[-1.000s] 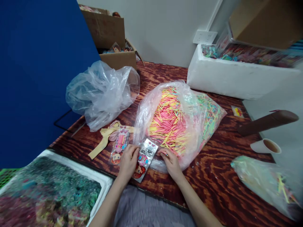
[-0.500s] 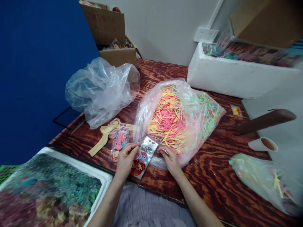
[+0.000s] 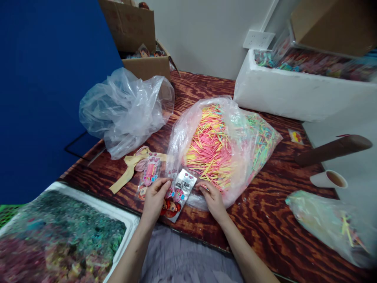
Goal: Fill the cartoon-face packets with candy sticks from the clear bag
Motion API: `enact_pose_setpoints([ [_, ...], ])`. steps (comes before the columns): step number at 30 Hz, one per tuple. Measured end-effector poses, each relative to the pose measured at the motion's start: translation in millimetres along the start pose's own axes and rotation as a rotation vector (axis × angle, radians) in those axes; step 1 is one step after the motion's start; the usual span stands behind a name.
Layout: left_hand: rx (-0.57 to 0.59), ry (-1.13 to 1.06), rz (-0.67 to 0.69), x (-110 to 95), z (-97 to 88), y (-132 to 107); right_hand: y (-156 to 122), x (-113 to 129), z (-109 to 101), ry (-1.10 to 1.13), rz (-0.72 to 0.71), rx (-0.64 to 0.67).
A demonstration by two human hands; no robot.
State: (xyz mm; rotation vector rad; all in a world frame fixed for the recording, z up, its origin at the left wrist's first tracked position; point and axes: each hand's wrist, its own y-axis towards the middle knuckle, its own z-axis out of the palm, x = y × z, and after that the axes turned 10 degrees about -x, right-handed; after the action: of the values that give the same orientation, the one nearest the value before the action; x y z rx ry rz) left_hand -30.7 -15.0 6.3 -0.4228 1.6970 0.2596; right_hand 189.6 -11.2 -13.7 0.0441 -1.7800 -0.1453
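Observation:
My left hand [image 3: 156, 196] pinches the edge of a small printed packet [image 3: 170, 192] between thumb and forefinger. Under and beside it lies a silver-backed packet [image 3: 186, 181] with a red-haired cartoon figure. My right hand [image 3: 213, 199] is closed round a few thin coloured sticks, whose ends [image 3: 205, 188] show at the fingertips. Just beyond both hands a large clear plastic bag [image 3: 179, 135] lies open, full of pink and yellow sticks [image 3: 209, 151]. Left of my left hand, a filled packet [image 3: 150, 173] with pink sticks rests on the table beside cream-coloured cloth strips [image 3: 127, 179].
A crumpled clear bag [image 3: 129, 112] and cardboard boxes [image 3: 147, 67] stand at back left. A white foam box [image 3: 277, 92] is at back right. On the right are a brown tube [image 3: 332, 151], a paper cup [image 3: 321, 180] and a plastic bag [image 3: 318, 214]. A foam tray [image 3: 129, 226] sits lower left.
My left hand has shifted slightly left, and a clear packet edge now shows at its fingertips, apart from the silver one. My right hand stays nearly still with the sticks.

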Motion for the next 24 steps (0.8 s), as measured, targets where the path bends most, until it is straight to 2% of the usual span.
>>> enact_pose_setpoints([
  [9, 0.025, 0.01, 0.009, -2, 2.8, -2, 0, -1, 1, 0.0, 0.001, 0.008],
  [15, 0.05, -0.004, 0.048, -8, 4.1, -6, 0, -3, 1, 0.005, -0.003, 0.001],
  [24, 0.069, -0.03, 0.029, -19, 7.8, -11, -1, -3, 1, 0.001, -0.006, 0.01],
])
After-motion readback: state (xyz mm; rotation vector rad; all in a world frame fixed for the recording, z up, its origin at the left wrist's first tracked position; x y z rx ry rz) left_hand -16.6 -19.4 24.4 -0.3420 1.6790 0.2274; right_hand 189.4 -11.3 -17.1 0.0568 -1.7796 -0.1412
